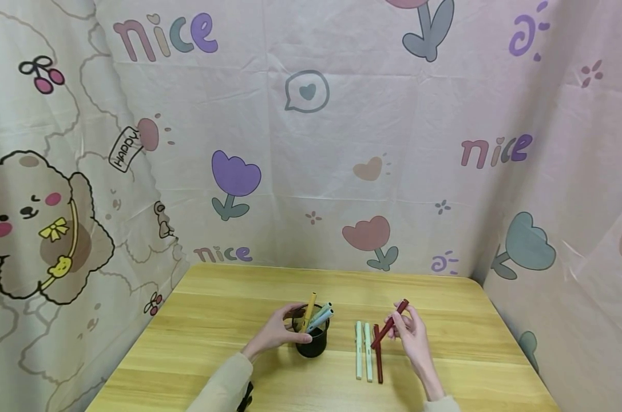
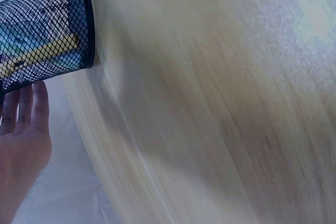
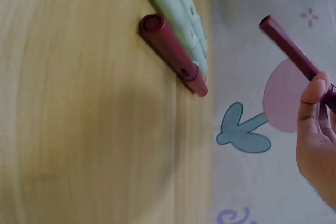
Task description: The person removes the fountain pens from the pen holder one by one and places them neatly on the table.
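A black mesh pen holder [image 1: 311, 347] stands on the table with a yellow pen [image 1: 309, 309] and light blue and green pens [image 1: 321, 317] leaning in it. My left hand [image 1: 278, 331] grips its side, thumb in front and fingers behind; the left wrist view shows fingers [image 2: 39, 108] against the mesh [image 2: 47, 35]. Between thumb and fingers, my right hand [image 1: 412, 337] holds a dark red pen [image 3: 289, 47], tilted above the table. To its left lie two pale green pens [image 1: 359, 355] and another dark red pen [image 1: 379, 363], side by side.
The wooden table [image 1: 213, 309] meets a patterned cloth [image 1: 300, 149] at the back and more hanging cloth at both sides. A small black object [image 1: 246, 396], partly hidden, shows beside the left sleeve [image 1: 225, 380].
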Tool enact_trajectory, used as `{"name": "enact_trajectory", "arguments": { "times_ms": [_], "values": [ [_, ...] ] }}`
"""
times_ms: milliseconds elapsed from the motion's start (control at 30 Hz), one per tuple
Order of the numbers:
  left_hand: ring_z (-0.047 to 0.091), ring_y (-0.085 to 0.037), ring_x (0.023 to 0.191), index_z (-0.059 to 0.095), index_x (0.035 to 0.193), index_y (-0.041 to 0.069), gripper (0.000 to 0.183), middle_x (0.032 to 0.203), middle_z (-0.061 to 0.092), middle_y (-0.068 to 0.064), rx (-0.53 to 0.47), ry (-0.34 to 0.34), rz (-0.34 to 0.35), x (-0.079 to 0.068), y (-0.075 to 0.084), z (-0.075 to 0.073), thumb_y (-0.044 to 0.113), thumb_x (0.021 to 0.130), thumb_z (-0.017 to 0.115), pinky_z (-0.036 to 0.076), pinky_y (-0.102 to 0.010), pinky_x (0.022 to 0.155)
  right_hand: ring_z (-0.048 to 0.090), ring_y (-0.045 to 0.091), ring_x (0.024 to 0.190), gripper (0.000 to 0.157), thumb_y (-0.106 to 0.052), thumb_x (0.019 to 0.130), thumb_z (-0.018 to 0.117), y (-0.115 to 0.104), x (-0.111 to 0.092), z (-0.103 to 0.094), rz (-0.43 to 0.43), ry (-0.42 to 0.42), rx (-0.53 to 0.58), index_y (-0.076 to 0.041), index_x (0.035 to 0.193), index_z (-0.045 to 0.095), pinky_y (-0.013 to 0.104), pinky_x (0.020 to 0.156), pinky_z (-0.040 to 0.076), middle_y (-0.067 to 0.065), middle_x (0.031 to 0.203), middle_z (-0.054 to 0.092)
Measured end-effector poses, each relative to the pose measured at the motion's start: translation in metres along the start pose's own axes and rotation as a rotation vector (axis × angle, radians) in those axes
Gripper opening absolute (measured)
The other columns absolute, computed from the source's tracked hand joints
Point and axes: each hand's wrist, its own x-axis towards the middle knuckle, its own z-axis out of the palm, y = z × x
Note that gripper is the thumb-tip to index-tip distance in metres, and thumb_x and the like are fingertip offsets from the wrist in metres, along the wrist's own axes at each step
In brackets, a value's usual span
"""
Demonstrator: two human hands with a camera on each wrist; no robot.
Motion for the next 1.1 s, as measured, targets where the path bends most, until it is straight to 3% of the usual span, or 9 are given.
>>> {"name": "enact_trajectory", "arguments": {
  "times_ms": [167,333,600,833,933,1100],
  "values": [
    [0.053,-0.037,0.131,0.048,0.147,0.010,0.082,0.143,0.056,-0.018,0.002,0.000,0.003,0.000,0.000,0.000,0.028,0.077,0.088,0.048,-0.055,0.110,0.059,0.010,0.061,0.025,-0.018,0.108,0.045,0.004,-0.003,-0.007,0.043,-0.019,-0.036,-0.006,0.130,0.046,0.022,0.052,0.051,-0.004,0.083,0.068],
    [0.053,-0.037,0.131,0.048,0.147,0.010,0.082,0.143,0.056,-0.018,-0.002,-0.002,0.005,-0.001,0.000,0.000,0.028,0.077,0.088,0.048,-0.056,0.111,0.056,0.008,0.063,0.030,-0.015,0.106,0.050,0.006,-0.004,-0.012,0.121,-0.025,-0.078,-0.008,0.135,0.045,0.020,0.055,0.048,-0.004,0.084,0.065],
    [0.053,-0.036,0.130,0.048,0.147,0.010,0.083,0.143,0.055,-0.018,-0.007,-0.002,0.002,0.000,0.001,0.000,0.028,0.077,0.088,0.048,-0.055,0.111,0.048,0.007,0.062,0.046,-0.008,0.102,0.056,0.010,-0.004,-0.018,0.230,-0.039,-0.138,0.003,0.145,0.046,0.019,0.055,0.041,0.003,0.085,0.063],
    [0.052,-0.036,0.131,0.048,0.147,0.009,0.083,0.143,0.055,-0.018,-0.004,0.002,0.000,-0.001,0.003,0.000,0.029,0.077,0.088,0.048,-0.054,0.111,0.053,0.007,0.067,0.051,-0.007,0.100,0.057,0.013,-0.004,-0.023,0.349,-0.083,-0.178,0.005,0.148,0.043,0.021,0.060,0.050,0.013,0.098,0.070],
    [0.052,-0.036,0.131,0.048,0.147,0.009,0.084,0.143,0.055,-0.018,-0.003,0.004,-0.002,-0.001,0.003,0.000,0.029,0.077,0.088,0.048,-0.054,0.111,0.056,0.007,0.070,0.051,-0.007,0.099,0.058,0.017,-0.003,-0.024,0.368,-0.090,-0.197,0.009,0.146,0.042,0.021,0.063,0.052,0.019,0.105,0.070],
    [0.053,-0.036,0.130,0.048,0.147,0.009,0.083,0.143,0.055,-0.018,-0.006,0.005,-0.003,-0.001,0.002,0.000,0.028,0.077,0.088,0.049,-0.053,0.110,0.055,0.008,0.069,0.048,-0.007,0.099,0.057,0.023,-0.004,-0.027,0.390,-0.138,-0.203,0.012,0.141,0.040,0.020,0.062,0.051,0.017,0.103,0.070]
  ]
}}
